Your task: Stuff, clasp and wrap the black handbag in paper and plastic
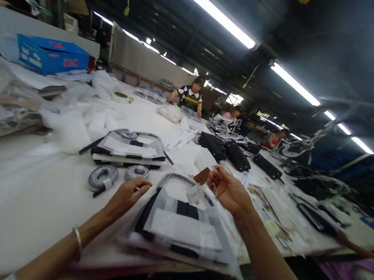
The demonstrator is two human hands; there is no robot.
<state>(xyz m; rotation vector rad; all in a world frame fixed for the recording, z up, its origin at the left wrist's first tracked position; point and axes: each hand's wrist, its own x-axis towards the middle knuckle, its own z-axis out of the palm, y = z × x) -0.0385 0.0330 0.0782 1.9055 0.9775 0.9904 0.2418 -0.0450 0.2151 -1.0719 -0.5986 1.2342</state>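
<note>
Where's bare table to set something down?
Left: table, bare between plastic sheet, leftmost gray coil and left forearm. Another patch: right of the tape roll. Crowded: right of the right hand, with white strips and black pouches.

Blue box (56,60), ceiling lights (217,12), co-workers (191,98)

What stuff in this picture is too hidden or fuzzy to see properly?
In the head view:
Brown tag: any print too blurred.
Thread in right hand: ends too thin to trace.
Black bundle: middle covered by white wrapping.
Person in purple: cut off by right edge.
</note>
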